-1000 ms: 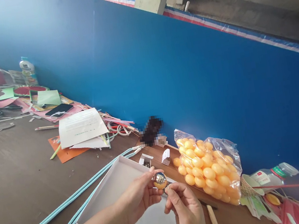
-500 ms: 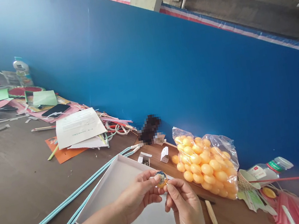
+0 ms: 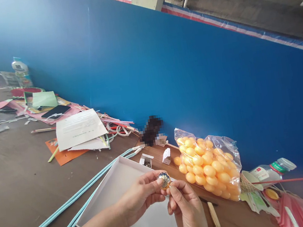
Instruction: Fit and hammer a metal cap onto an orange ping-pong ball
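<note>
Left hand (image 3: 142,199) pinches a small, round, glittery ball (image 3: 164,179) over the white box lid (image 3: 117,190); right hand (image 3: 187,209) grips its underside. At two o'clock lies a crinkly clear bag of smooth orange balls (image 3: 207,168). No writing is readable.

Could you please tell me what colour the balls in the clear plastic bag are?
The balls are orange, seen in the head view.
</note>
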Tool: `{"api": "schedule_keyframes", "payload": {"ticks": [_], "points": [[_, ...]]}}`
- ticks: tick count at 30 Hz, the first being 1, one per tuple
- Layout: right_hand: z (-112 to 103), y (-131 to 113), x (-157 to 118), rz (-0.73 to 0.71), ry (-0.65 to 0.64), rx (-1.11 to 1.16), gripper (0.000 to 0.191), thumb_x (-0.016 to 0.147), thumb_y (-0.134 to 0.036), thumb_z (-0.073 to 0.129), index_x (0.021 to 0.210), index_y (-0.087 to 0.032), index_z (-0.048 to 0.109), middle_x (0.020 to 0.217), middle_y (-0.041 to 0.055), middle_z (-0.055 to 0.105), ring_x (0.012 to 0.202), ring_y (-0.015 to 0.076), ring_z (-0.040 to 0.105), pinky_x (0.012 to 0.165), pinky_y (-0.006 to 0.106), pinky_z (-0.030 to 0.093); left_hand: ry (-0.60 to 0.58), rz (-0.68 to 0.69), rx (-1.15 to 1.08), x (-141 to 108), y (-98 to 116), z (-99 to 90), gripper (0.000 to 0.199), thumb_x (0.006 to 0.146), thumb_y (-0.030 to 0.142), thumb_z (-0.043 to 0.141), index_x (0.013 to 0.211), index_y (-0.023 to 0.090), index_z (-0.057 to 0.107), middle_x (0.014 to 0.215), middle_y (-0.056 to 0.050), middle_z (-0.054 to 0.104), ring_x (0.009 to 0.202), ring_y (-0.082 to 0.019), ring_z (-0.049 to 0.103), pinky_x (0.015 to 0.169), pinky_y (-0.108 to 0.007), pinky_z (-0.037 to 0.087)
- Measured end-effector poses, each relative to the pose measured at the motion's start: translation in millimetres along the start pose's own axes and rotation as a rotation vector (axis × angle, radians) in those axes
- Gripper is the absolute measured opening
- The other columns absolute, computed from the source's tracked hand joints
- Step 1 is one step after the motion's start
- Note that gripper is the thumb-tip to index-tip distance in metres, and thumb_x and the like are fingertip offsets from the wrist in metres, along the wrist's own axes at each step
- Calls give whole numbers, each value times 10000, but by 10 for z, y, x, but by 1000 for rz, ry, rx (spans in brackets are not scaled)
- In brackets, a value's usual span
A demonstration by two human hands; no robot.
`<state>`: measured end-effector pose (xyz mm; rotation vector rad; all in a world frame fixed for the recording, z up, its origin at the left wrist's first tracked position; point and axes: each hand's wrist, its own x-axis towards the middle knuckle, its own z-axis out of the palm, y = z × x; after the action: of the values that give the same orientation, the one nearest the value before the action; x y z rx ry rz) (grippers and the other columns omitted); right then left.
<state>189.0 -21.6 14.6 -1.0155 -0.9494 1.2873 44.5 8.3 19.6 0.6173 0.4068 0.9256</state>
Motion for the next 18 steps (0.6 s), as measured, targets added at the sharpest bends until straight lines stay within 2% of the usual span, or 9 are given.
{"api": "schedule_keyframes", "payload": {"ticks": [18], "points": [[-4,-10,1,26,-35,23,188,762,-340,665,723,-180,576,530,-49,504,454,51,410,450,175,367,19,37,40,-13,0,5,322,756,256,665,1054,145,613,903,-61,597,748,-111,552,727,-256,439]]}}
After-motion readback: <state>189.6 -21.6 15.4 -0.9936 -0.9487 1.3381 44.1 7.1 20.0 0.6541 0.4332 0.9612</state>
